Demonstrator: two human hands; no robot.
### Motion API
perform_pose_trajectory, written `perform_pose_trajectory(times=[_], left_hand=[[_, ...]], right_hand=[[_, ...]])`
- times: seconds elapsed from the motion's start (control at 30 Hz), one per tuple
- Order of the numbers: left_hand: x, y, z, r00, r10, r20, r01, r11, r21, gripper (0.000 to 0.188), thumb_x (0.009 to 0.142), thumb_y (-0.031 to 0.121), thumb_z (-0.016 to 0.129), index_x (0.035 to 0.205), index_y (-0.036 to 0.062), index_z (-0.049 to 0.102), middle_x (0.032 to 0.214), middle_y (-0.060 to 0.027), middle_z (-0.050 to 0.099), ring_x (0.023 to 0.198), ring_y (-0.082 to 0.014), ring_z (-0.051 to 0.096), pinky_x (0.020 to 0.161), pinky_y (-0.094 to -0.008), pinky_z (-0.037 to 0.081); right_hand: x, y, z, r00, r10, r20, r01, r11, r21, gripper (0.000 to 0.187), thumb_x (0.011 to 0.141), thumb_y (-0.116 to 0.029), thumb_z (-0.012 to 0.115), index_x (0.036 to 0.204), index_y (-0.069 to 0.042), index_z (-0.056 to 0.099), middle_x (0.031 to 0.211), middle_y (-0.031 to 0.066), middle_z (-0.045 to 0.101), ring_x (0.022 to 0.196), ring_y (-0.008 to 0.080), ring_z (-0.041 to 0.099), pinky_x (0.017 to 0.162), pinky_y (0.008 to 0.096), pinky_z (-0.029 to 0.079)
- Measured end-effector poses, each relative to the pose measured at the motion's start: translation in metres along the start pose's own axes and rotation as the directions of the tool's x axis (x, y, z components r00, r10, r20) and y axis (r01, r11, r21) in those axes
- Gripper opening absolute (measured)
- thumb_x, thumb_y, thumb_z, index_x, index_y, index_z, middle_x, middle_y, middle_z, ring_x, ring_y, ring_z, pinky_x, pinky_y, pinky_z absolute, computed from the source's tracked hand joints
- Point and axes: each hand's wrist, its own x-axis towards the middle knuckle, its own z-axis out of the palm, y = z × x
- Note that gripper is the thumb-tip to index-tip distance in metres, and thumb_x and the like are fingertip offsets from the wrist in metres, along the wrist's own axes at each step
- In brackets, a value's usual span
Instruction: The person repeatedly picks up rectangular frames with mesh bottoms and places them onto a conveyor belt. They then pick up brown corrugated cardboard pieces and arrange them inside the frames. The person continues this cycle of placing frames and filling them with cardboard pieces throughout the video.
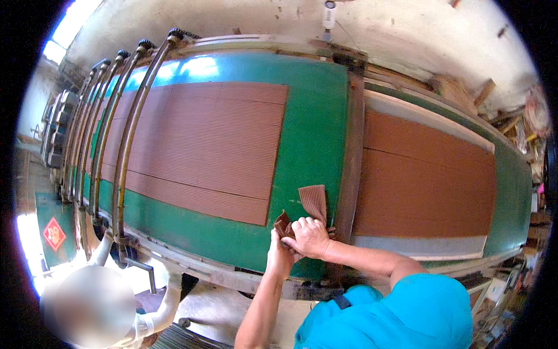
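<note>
Close together over the near edge of the green machine bed [311,134] are both my hands. My left hand [280,255] is closed on a dark brown crumpled piece of soft sheet [282,225]. Just right of it, my right hand [310,237] is closed with its fingers bent over the same bunch. A ribbed brown strip [314,200] sticks up behind my right hand, apparently part of what it grips. To the left, a wide ribbed brown sheet [203,145] lies flat on the green bed. My palms hide where the pieces meet.
Several metal bars [135,125] with gears cross the bed at left. A dark crossbeam [350,157] separates it from another brown sheet [427,180] over pale cloth [418,246]. A person [165,305] in light clothing is at lower left, near a crank handle [146,270].
</note>
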Motion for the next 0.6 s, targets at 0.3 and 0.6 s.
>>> perform_pose_trajectory(times=[0.3,0.6], left_hand=[[-0.248,-0.106,-0.079,0.419,0.905,-0.077,-0.866,0.423,0.266,0.061,0.091,0.032,0.048,0.14,0.0072,0.021,0.139,-0.017,0.032,0.121,-0.0301,0.041,0.09,-0.0373,0.044],[-0.245,-0.172,-0.224,0.169,0.862,-0.479,-0.194,0.505,0.841,0.061,0.077,0.003,0.055,0.133,-0.0017,0.033,0.071,-0.0021,0.042,0.06,-0.0151,0.039,0.059,-0.0297,0.039]], right_hand=[[-0.14,-0.17,-0.012,0.914,-0.399,0.068,0.205,0.6,0.773,0.053,0.084,-0.047,0.052,0.097,0.004,0.052,0.088,0.0224,0.055,0.083,0.0403,0.056,0.074,0.0456,0.046],[-0.204,-0.122,0.085,0.747,-0.551,0.373,0.49,0.835,0.25,0.026,0.08,-0.029,0.054,0.085,-0.004,0.057,0.088,0.015,0.059,0.087,0.0342,0.058,0.07,0.0463,0.048]])
